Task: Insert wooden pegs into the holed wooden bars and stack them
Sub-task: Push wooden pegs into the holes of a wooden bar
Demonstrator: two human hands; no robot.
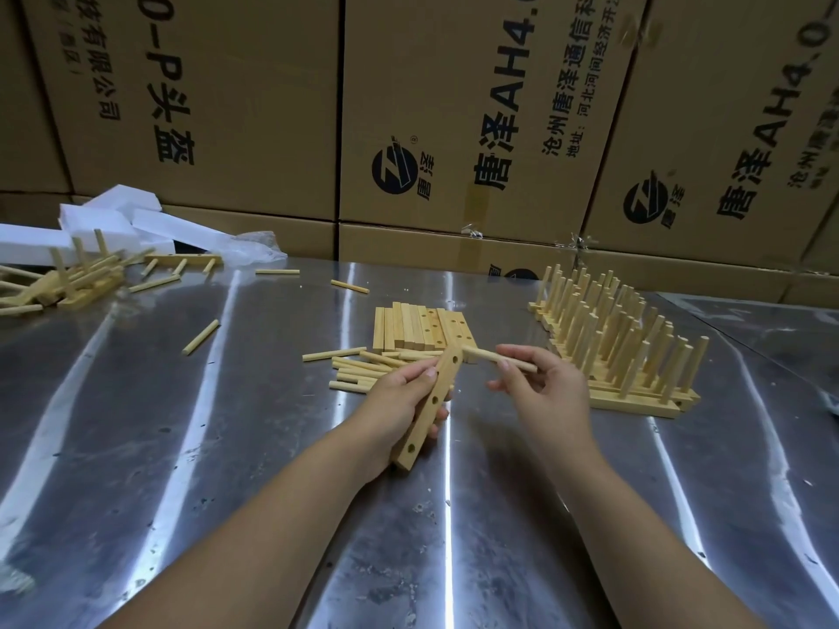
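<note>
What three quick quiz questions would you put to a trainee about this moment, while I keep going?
1. True or false: the left hand holds a holed bar lifted off the table.
2. The peg pinched by the right hand is: A) lying flat on the table; B) meeting the far end of the held bar; C) standing in the bar's nearest hole.
3. Fill in: the finished pegged bars stand to the ____ of both hands.
Key: 1 true; 2 B; 3 right.
</note>
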